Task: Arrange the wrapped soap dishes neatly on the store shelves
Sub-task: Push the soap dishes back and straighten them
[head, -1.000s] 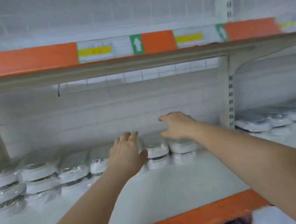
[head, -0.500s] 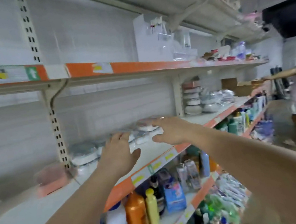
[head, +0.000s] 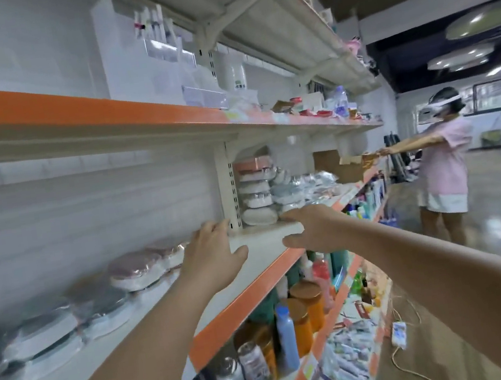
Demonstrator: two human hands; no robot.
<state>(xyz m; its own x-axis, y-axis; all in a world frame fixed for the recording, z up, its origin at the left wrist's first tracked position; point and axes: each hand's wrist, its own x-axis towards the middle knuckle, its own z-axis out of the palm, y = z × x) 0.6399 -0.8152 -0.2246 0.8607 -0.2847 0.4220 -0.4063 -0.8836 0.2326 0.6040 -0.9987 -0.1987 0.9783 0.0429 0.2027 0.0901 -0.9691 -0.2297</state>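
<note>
The store shelf (head: 261, 246), white with an orange front edge, runs away from the camera toward the far end of the aisle, and everything here is placed against it. Along its back wall, on the near stretch, a row of wrapped soap dishes (head: 137, 270) lies in low stacks of two, blurred by motion. Past the upright post (head: 227, 186), on the same shelf, a taller pile of wrapped dishes (head: 255, 189) stands against the wall, with looser wrapped packs spread beside it. Below the shelf, bottles and jars (head: 301, 322) crowd the lower level. At the shelf's far end a person in a pink top (head: 442, 157) reaches toward it.

Over the bare middle of the shelf, both hands hover palm down. The left hand (head: 213, 262) has a wide, empty grip, fingers spread, just beside the end of the near row but apart from it. The right hand (head: 310, 226) is likewise spread and holds nothing, its fingertips near the base of the taller pile; contact cannot be told.
</note>
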